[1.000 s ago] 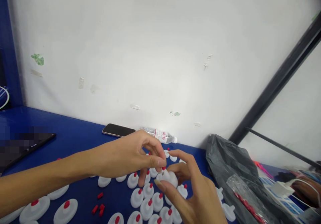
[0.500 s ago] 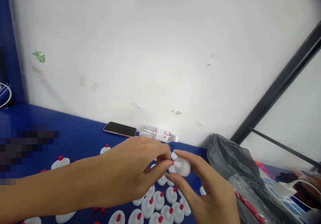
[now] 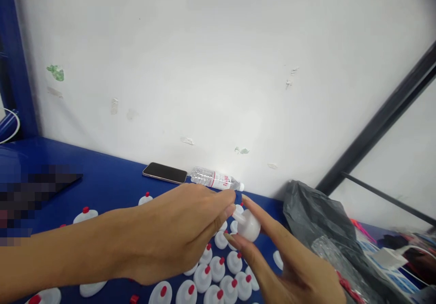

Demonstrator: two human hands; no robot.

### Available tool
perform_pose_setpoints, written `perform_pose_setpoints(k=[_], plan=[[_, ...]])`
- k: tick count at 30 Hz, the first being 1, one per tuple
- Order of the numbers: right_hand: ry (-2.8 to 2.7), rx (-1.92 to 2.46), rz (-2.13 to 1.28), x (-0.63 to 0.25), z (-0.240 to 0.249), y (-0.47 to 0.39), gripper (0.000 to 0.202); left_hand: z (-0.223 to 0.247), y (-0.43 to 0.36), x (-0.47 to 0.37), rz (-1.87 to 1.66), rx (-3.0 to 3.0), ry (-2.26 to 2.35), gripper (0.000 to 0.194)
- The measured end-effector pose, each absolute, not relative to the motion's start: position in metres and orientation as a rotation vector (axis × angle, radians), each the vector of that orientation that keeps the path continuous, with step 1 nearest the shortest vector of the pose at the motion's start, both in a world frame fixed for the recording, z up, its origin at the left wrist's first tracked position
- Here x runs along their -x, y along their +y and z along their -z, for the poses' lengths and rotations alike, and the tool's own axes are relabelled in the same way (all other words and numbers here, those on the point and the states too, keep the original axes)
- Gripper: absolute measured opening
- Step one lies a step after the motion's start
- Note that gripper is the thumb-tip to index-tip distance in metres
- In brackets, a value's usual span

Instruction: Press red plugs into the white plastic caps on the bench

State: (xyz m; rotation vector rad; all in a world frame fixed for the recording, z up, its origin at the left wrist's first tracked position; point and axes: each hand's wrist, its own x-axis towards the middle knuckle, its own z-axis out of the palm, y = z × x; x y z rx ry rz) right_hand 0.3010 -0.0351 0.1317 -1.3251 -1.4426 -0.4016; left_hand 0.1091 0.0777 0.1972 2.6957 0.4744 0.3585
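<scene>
A small white plastic squeeze bottle (image 3: pixel 250 228) with a narrow nozzle is tilted between the thumb and fingers of my right hand (image 3: pixel 289 258). My left hand (image 3: pixel 190 227) reaches across from the left, its thumb and fingers pinched at the nozzle tip. A red cap showed in that pinch a moment ago; the left fingers now hide it. Below both hands stand several similar white bottles with red caps (image 3: pixel 203 277), packed close on the blue table (image 3: pixel 112 172). One loose red cap (image 3: pixel 134 299) lies near the bottom edge.
Against the white wall lie a phone (image 3: pixel 165 173) and a clear water bottle (image 3: pixel 216 178) on its side. A dark grey plastic bag (image 3: pixel 309 213) slumps at the right, beside a white adapter (image 3: pixel 383 256) with a cable. More capped bottles (image 3: pixel 86 215) stand at left.
The left fingers have closed further over the nozzle tip, hiding the red cap. My right hand has shifted slightly right and down, still with the bottle. The view has tilted slightly.
</scene>
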Motion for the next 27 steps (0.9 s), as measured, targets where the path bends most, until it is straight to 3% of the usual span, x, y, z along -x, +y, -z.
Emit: perform_pose_setpoints(k=[11,16,20,27], plan=[[-1.408,1.370,0.383,-0.299,-0.135,-0.040,0.027,-0.200,0.083,-0.107,-0.440,-2.618,0.352,0.048],[-1.359,1.323,0.205,-0.295,-0.131,-0.037,0.028,-0.203,0.082,-0.105,-0.355,-2.626,0.360,0.036],[-1.403,1.370,0.279,-0.294,-0.129,-0.037,0.030,-0.203,0.081,-0.103,-0.372,-2.623,0.363,0.025],[-1.376,1.312,0.402,-0.288,-0.127,-0.038,0.024,-0.198,0.076,-0.097,-0.493,-2.569,0.447,0.028]])
